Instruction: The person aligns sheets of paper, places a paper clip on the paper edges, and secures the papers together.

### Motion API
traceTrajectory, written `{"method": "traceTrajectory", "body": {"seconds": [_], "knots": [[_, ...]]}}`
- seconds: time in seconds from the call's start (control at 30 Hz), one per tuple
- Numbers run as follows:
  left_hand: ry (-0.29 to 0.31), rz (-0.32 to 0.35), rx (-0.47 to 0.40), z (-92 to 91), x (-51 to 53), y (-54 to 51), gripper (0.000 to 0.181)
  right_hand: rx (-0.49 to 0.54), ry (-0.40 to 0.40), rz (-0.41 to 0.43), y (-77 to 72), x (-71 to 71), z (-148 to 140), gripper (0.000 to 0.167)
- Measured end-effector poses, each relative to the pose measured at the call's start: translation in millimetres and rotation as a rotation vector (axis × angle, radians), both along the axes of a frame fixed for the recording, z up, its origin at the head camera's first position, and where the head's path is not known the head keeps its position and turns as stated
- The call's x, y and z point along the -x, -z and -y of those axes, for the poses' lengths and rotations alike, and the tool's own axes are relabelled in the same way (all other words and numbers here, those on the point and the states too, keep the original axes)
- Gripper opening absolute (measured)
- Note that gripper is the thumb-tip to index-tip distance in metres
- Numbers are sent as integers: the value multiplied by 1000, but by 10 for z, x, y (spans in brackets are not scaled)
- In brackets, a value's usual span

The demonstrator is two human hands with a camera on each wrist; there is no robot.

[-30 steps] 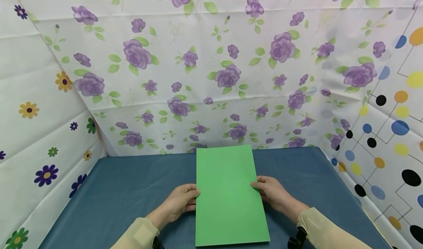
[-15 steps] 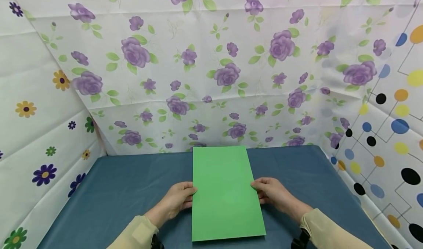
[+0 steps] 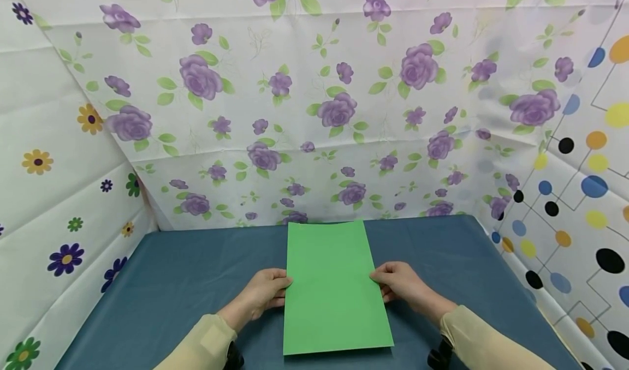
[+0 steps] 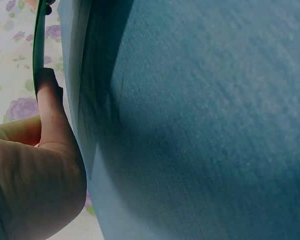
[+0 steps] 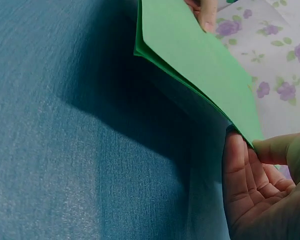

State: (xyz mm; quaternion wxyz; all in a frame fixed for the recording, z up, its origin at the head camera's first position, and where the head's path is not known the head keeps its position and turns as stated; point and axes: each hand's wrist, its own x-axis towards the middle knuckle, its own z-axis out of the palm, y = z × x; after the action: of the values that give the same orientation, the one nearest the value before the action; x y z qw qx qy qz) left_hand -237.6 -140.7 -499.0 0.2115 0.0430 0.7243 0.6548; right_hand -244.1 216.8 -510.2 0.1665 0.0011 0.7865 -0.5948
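Note:
A plain green sheet of paper (image 3: 336, 288) is held level a little above the table, its long sides running away from me. In the right wrist view the paper (image 5: 205, 70) shows at least two layers along its edge. My left hand (image 3: 262, 292) pinches the left long edge, thumb on top and fingers underneath. On the right long edge my right hand (image 3: 405, 285) has the same kind of pinch. The left wrist view catches the left hand (image 4: 45, 155) from the side, with the paper (image 4: 38, 47) seen nearly edge-on.
A blue cloth covers the table (image 3: 206, 261), and the paper's shadow falls on it. Behind stands a white curtain with purple roses (image 3: 339, 111). Patterned sheets close in the left side (image 3: 44, 206) and the right side (image 3: 585, 195).
The paper has shifted slightly left in the head view, and its near edge has moved a little away from me. Both hands keep their hold on its sides.

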Motion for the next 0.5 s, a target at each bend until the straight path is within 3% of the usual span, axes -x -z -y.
{"method": "traceTrajectory", "body": {"seconds": [0.23, 0.5], "knots": [[-9, 5, 42, -8, 23, -4, 36, -21, -20, -54, 55, 12, 27, 27], [-16, 14, 49, -11, 51, 2, 34, -16, -26, -46, 50, 46, 53, 24]]}}
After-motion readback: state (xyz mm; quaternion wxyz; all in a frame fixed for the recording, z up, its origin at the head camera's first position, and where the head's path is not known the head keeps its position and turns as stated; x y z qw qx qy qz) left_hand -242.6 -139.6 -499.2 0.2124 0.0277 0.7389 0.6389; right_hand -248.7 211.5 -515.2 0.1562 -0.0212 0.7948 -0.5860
